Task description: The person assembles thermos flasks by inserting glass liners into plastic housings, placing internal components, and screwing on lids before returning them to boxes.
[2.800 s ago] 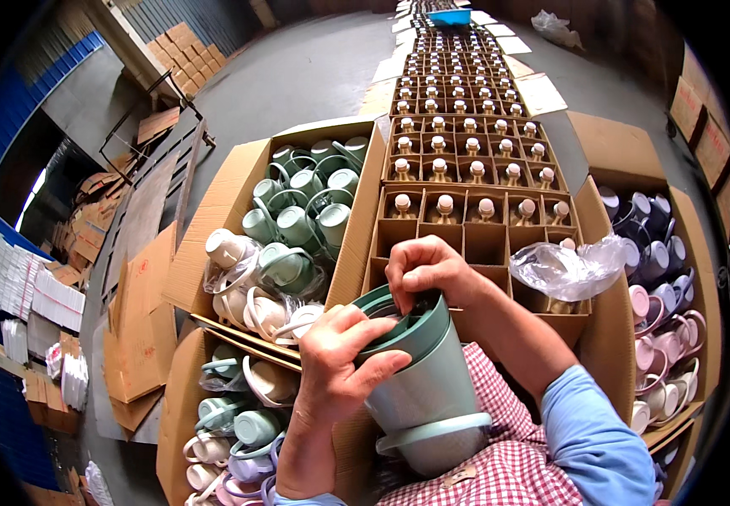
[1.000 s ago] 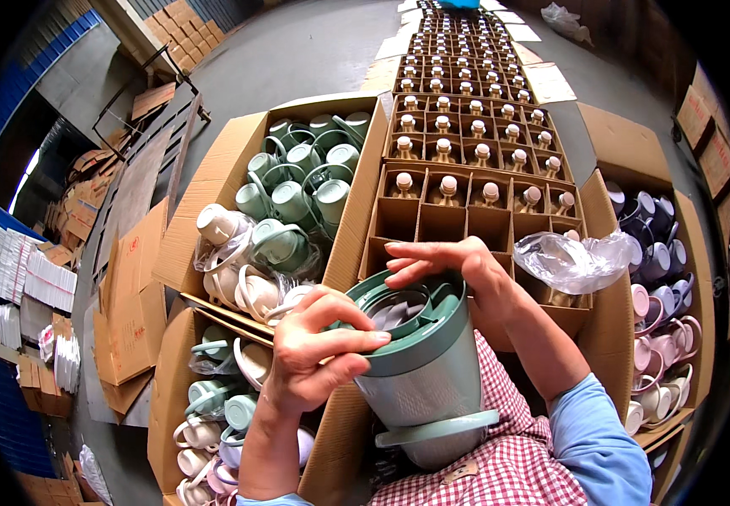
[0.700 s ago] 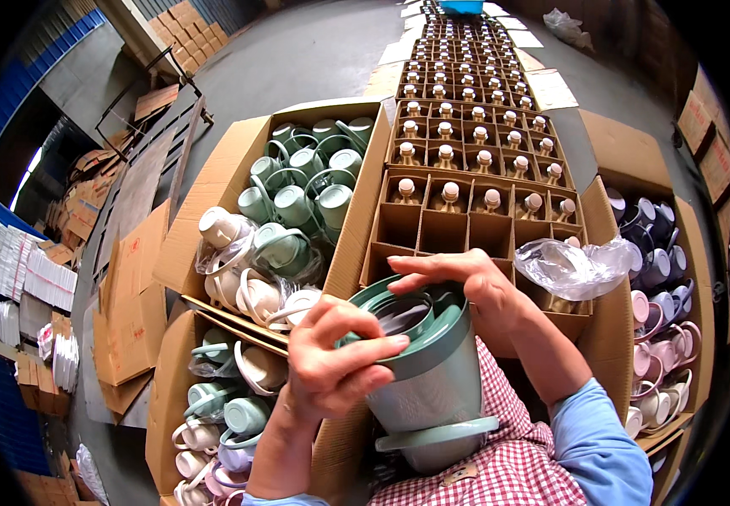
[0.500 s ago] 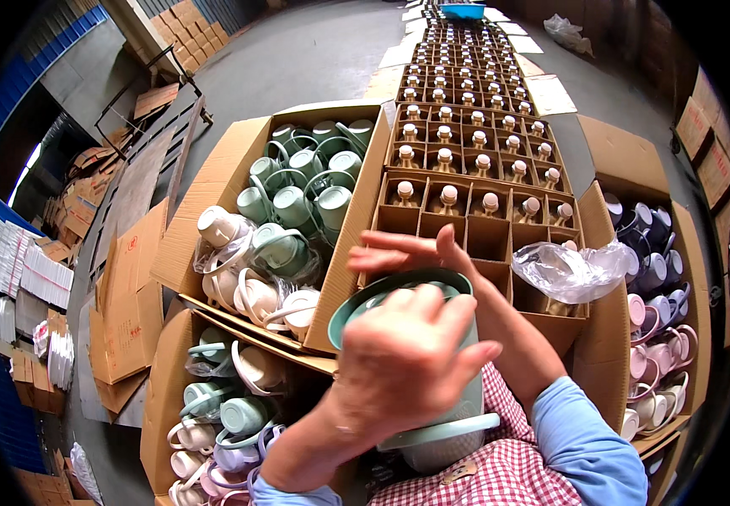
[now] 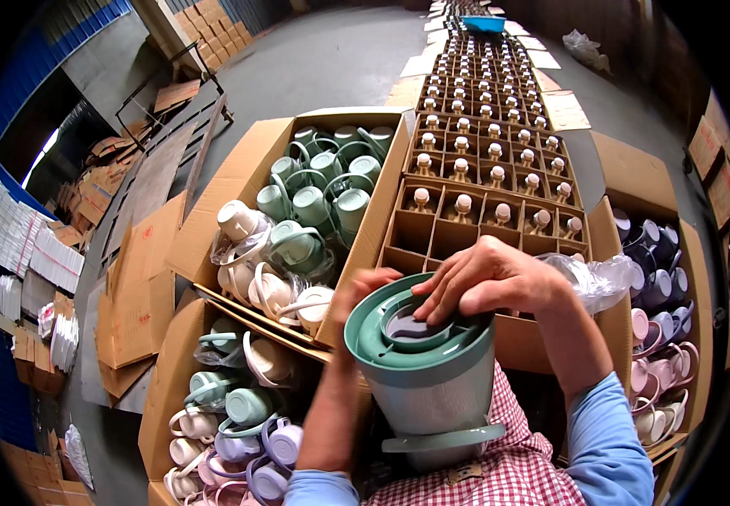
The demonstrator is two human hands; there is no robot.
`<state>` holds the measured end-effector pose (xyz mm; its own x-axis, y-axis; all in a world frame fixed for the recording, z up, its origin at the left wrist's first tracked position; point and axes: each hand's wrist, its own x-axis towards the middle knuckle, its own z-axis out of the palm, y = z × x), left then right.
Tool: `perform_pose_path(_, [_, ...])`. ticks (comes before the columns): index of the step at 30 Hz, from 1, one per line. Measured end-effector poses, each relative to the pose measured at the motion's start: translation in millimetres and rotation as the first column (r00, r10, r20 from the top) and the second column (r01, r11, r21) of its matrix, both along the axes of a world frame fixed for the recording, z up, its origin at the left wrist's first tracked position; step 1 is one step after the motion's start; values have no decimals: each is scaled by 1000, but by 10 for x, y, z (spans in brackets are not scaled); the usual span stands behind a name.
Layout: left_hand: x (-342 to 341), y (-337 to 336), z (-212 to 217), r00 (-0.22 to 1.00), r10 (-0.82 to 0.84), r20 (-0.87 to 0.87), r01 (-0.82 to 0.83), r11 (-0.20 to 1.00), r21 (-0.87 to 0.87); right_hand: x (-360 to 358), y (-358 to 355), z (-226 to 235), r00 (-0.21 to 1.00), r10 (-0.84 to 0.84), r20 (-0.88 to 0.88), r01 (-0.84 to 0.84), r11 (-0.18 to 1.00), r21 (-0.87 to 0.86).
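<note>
A large green plastic jug (image 5: 424, 396) stands in front of my apron with its wide green-rimmed end up. Inside the rim sits a green ring with a grey round centre (image 5: 411, 325). The body is pale and tapers downward to a green band-like handle (image 5: 445, 438). My right hand (image 5: 496, 282) reaches over the far right rim, its fingers curled down onto the ring and grey centre. My left hand (image 5: 369, 287) is at the left rim, smeared by motion and partly hidden behind the jug. What supports the jug's lower end is hidden.
Divided cartons of white-capped bottles (image 5: 464, 202) run away ahead in a long row. Open boxes hold green handled jugs (image 5: 310, 202), mixed pastel ones (image 5: 247, 409) and dark and pink ones (image 5: 660, 278). A clear plastic bag (image 5: 593, 282) lies right; a blue basin (image 5: 483, 24) sits far off.
My left hand has moved from over the jug's top to its left rim. My right hand has come from behind the rim onto the ring. The view has shifted slightly.
</note>
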<state>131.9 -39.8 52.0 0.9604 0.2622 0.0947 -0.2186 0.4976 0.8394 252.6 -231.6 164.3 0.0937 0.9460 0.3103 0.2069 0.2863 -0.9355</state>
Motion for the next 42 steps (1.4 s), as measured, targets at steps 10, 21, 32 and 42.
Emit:
perform_pose_path(10, [-347, -875, 126, 961, -274, -47, 244, 912, -329, -751, -121, 961, 596, 160, 787, -425, 894, 140])
perform_pose_path(21, [-572, -913, 191, 984, -146, -105, 120, 968, -219, -1369, -275, 1082, 296, 37, 954, -245, 969, 39])
perform_pose_path(32, [-1033, -1139, 250, 914, 338, -223, -218, 875, 432, -655, -697, 785, 467, 66, 882, 669, 625, -401])
perform_pose_path(42, [-540, -838, 77, 916, -349, -197, 292, 918, -268, -853, -429, 904, 730, 264, 630, -361, 932, 27])
